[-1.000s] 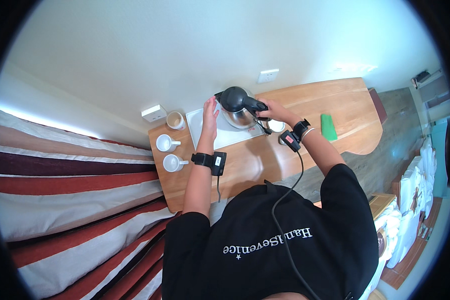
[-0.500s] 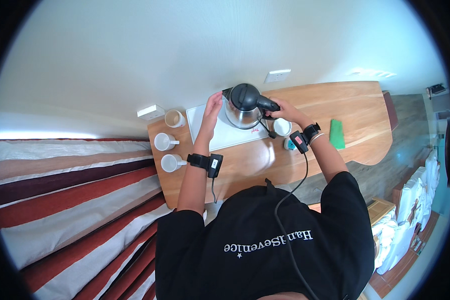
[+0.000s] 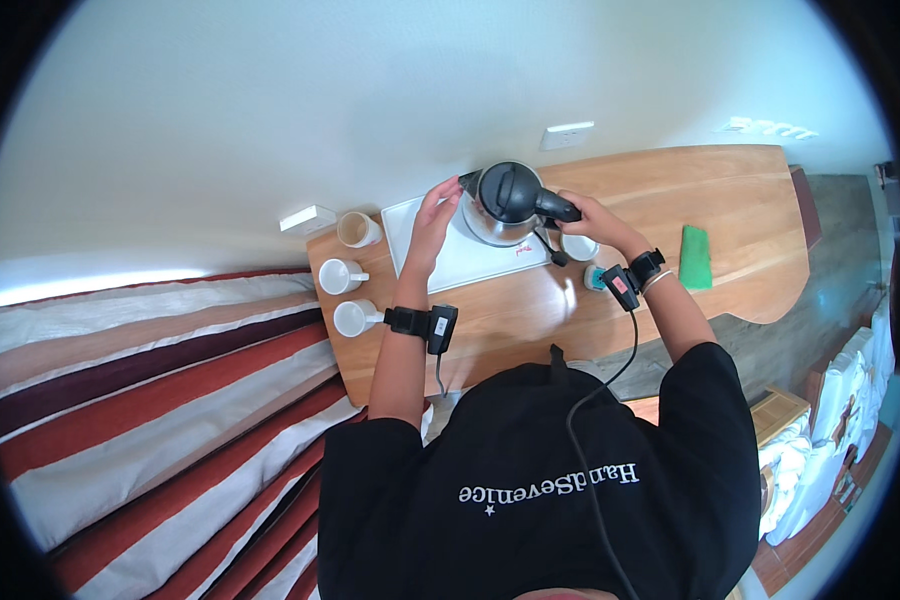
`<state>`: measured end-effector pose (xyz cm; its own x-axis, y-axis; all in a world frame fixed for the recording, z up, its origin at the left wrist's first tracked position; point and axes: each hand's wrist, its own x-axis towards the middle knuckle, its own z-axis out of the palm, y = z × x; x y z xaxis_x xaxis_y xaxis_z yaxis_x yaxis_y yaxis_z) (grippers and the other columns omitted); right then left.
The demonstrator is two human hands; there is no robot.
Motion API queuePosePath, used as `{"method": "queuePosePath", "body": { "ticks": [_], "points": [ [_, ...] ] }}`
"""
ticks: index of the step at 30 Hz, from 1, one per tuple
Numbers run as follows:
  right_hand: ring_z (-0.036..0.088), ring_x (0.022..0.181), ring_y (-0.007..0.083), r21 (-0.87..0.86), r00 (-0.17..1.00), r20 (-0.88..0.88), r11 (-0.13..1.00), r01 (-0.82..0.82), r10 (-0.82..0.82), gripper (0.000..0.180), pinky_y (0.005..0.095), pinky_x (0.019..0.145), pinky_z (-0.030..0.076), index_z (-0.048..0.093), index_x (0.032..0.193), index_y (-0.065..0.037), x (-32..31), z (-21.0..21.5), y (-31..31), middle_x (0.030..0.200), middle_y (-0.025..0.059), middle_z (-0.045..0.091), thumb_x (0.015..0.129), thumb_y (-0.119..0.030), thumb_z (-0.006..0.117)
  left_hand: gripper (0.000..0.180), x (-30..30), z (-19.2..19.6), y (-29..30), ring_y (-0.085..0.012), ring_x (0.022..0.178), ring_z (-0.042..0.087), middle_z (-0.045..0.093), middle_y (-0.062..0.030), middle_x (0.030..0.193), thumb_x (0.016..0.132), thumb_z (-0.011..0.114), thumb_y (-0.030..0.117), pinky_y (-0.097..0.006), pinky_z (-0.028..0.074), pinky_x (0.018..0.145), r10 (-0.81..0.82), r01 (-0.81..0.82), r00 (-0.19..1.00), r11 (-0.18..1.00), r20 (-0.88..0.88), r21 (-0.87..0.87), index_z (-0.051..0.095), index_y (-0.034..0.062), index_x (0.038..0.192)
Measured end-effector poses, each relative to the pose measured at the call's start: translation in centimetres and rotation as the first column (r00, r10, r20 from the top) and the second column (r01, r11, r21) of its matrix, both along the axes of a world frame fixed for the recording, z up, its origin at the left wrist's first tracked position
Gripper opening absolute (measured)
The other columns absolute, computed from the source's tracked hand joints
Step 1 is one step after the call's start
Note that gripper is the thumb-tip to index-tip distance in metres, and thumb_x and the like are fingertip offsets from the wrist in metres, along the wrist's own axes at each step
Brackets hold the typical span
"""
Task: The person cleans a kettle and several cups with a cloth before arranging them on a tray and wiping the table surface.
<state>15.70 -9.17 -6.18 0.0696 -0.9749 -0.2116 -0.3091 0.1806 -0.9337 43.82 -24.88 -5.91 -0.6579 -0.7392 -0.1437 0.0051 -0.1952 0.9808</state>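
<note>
An electric kettle (image 3: 499, 230) with a clear body and a black lid is at the white rectangular tray (image 3: 403, 225), near the wall. I cannot tell whether its base rests on the tray. My right hand (image 3: 592, 222) is closed round the black handle. Beside the spout, my left hand (image 3: 436, 222) has its fingers stretched out; whether the fingertips touch the kettle is unclear. A short black cord with a plug (image 3: 558, 258) lies by the kettle. Below my right hand sit a white cup (image 3: 579, 248) and a small container with a blue-green top (image 3: 594, 278), partly hidden by the wrist device.
Three white mugs (image 3: 353, 318) line the left end of the wooden table (image 3: 670, 190). A green cloth (image 3: 696, 257) lies to the right. Wall sockets (image 3: 568, 135) are behind the table, and striped curtains (image 3: 170, 420) hang at the left.
The whole view has shifted slightly. Against the tray, the kettle has moved a little to the right and nearer me, with my right hand still on its handle. My left hand stays by the spout.
</note>
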Motion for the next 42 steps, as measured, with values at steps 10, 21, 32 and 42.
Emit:
{"method": "queuePosePath", "body": {
  "ticks": [10,21,32,42],
  "points": [
    [0.054,0.082,0.0169,0.015,0.998,-0.003,0.998,0.056,-0.056,0.028,0.0308,0.079,0.046,0.054,0.103,-0.005,1.1,1.3,0.2,0.084,0.0062,0.057,0.077,-0.006,0.064,0.028,-0.9,-1.1,0.6,-0.0240,0.130,0.049,0.049,-0.0129,0.143,0.095,0.060,0.005,-0.032,0.039,0.107,0.132,-0.130,0.991,0.991,-0.036,0.037,0.052,0.0016,0.122],
    [0.055,0.080,0.0170,0.002,0.994,-0.035,0.995,0.102,-0.102,0.027,0.0311,0.077,0.046,0.056,0.103,-0.003,0.9,1.0,0.5,0.084,0.0071,0.059,0.077,-0.006,0.065,0.019,-2.2,-2.0,0.0,-0.0154,0.109,0.060,0.059,-0.0138,0.132,0.094,0.064,0.014,-0.027,0.045,0.095,0.175,-0.176,0.984,0.981,-0.010,-0.087,0.058,0.0017,0.108],
    [0.054,0.077,0.0224,-0.075,0.990,-0.114,0.995,0.071,-0.079,0.025,0.0335,0.074,0.046,0.053,0.099,-0.003,1.5,0.7,-0.4,0.080,0.0112,0.056,0.079,-0.008,0.066,0.020,-1.7,-2.9,-1.5,-0.0109,0.090,0.060,0.064,-0.0039,0.098,0.091,0.070,0.020,-0.026,0.049,0.079,0.225,-0.218,0.974,0.957,0.018,-0.191,0.058,0.0047,0.097],
    [0.051,0.076,0.0201,-0.043,0.989,-0.135,0.997,0.062,-0.068,0.023,0.0327,0.074,0.045,0.055,0.098,-0.003,1.3,0.4,-0.9,0.079,0.0088,0.055,0.080,-0.010,0.066,0.018,-1.8,-2.3,-1.4,-0.0137,0.095,0.061,0.062,-0.0032,0.101,0.091,0.069,0.019,-0.032,0.053,0.080,0.250,-0.252,0.962,0.968,0.114,0.002,0.059,0.0081,0.101]
  ]
}}
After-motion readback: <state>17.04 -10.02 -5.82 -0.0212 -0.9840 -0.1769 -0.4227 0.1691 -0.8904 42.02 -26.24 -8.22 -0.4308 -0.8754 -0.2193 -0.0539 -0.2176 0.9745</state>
